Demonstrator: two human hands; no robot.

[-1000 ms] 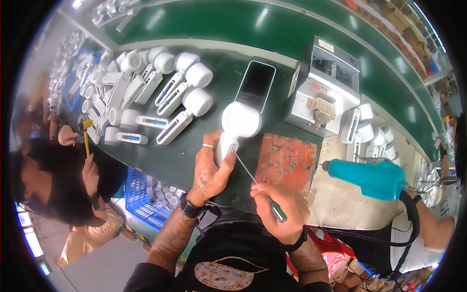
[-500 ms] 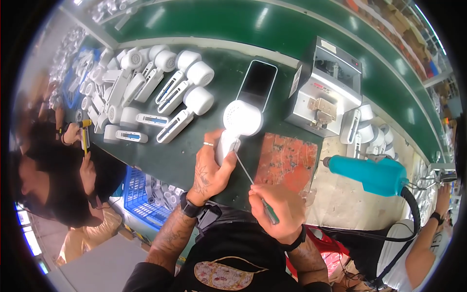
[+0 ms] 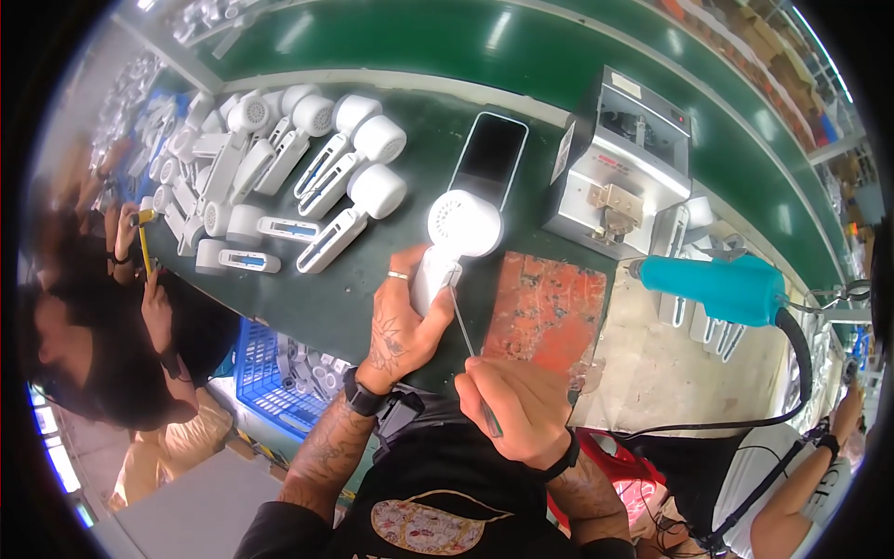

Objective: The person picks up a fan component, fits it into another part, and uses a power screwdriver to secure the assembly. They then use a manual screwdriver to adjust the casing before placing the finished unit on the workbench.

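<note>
My left hand (image 3: 402, 331) is closed round the handle of a white hair dryer (image 3: 466, 225), which has a round head and a holed grille. Its head points away from me, near the lower end of a phone. In my closed right hand (image 3: 520, 405) is a screwdriver (image 3: 465, 326) with a thin metal shaft; part of its green handle shows below the fingers. The shaft slants up to the left, and its tip meets the side of the dryer's handle by my left thumb. Whether the tip sits in a screw or slot is too small to tell.
Several similar white dryers (image 3: 377, 191) crowd the green table at left. A phone (image 3: 489, 158), a grey metal machine (image 3: 619, 168), a worn red board (image 3: 545, 307) and a hanging teal tool (image 3: 712, 289) surround my hands. A blue basket (image 3: 270, 382) stands below left. Co-workers sit on both sides.
My right hand has shifted a little left, bringing the screwdriver to a steeper angle. The teal tool has swung slightly right. The left co-worker's hands and yellow tool have moved; the right co-worker's arm has too.
</note>
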